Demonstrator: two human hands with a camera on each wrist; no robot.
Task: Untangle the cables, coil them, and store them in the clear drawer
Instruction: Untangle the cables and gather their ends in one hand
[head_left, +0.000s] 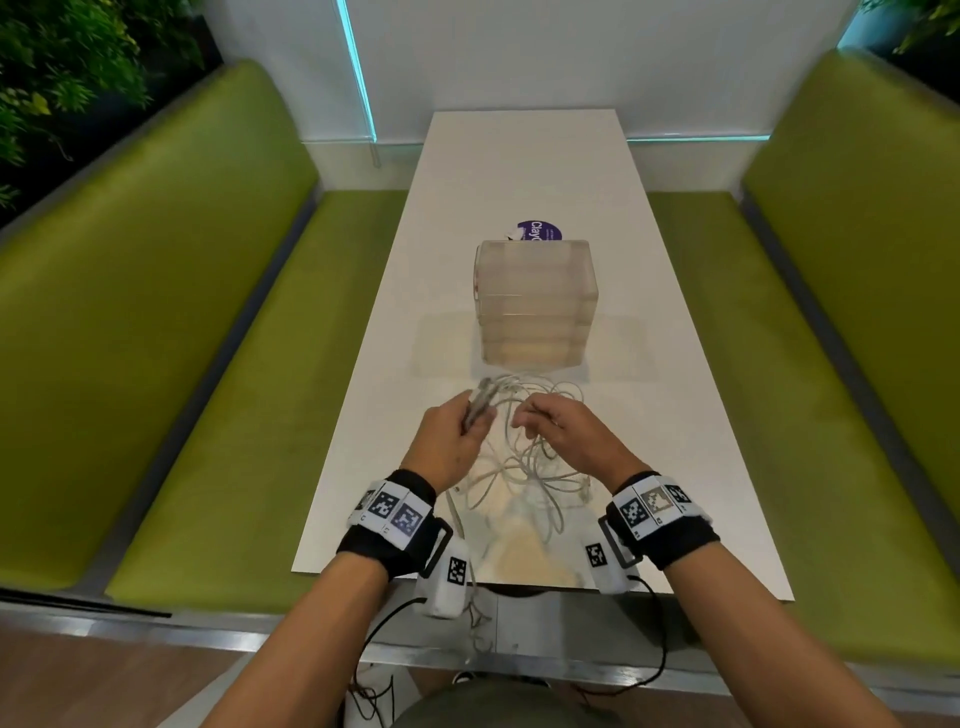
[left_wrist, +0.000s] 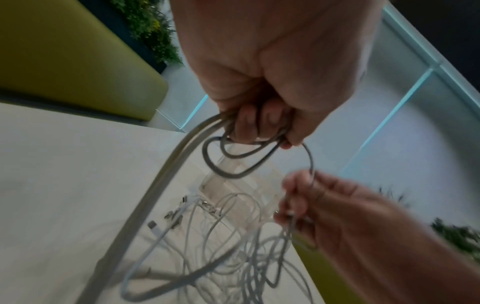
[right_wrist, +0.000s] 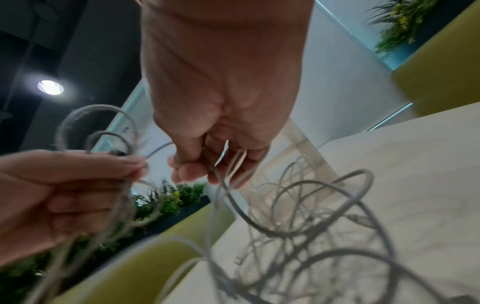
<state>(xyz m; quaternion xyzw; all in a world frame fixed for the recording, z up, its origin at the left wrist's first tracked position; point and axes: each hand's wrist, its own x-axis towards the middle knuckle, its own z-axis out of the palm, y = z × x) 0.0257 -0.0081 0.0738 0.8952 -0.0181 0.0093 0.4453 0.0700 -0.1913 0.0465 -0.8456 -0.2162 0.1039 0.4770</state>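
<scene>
A tangle of white cables (head_left: 524, 462) lies on the white table (head_left: 519, 171) just in front of the clear drawer unit (head_left: 535, 301). My left hand (head_left: 457, 431) is raised above the tangle and grips a small coil of cable loops (left_wrist: 241, 156) in its curled fingers. My right hand (head_left: 561, 431) is level with it on the right and pinches a cable strand (right_wrist: 228, 197) that runs down into the tangle (right_wrist: 311, 236). Several metal plugs (left_wrist: 176, 216) lie at the far side of the tangle. The drawers look closed.
A purple round sticker (head_left: 537, 234) sits behind the drawer unit. Green benches (head_left: 156, 312) flank the table on both sides, with a white wall at the far end. Some cable hangs over the table's near edge (head_left: 467, 582).
</scene>
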